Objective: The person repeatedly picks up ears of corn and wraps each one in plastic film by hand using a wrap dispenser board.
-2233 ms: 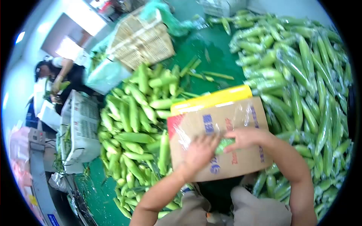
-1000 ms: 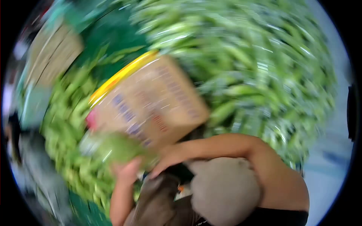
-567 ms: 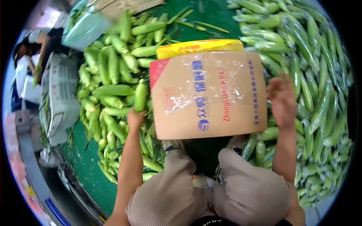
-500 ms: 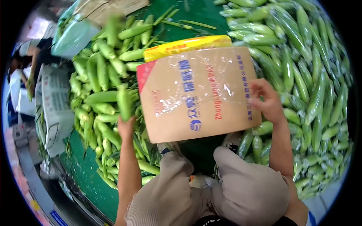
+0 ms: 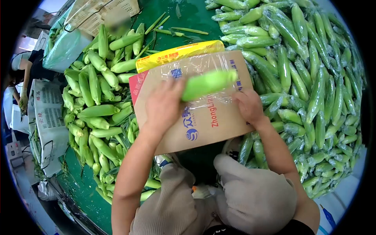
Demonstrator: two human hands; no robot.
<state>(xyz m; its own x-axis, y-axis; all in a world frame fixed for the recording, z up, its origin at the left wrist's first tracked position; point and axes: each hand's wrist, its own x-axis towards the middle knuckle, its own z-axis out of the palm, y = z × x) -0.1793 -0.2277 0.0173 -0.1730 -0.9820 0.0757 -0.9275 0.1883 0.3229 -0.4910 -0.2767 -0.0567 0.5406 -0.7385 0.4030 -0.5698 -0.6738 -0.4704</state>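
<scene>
My left hand (image 5: 166, 103) is closed around the lower end of a green ear of corn in its husk (image 5: 207, 84), blurred by motion, above a cardboard box (image 5: 168, 137). Clear plastic film (image 5: 231, 62) lies over the box top, creased and shiny. At the right side of the box, my right hand (image 5: 250, 106) has its fingers curled together at the film's edge, seemingly pinching it. Against the far side of the box is a long yellow printed package (image 5: 178, 55).
Unwrapped corn (image 5: 96, 111) is heaped on the left. Film-wrapped ears (image 5: 301, 84) form a big pile on the right. A white crate (image 5: 51, 121) and a green bag (image 5: 66, 47) stand far left, near another person's arm (image 5: 25, 84). Loose stalks (image 5: 182, 30) lie on the green floor.
My left hand has brought the ear of corn from the left heap over the box, tilting it sideways. My right hand has closed its fingers at the box's right side.
</scene>
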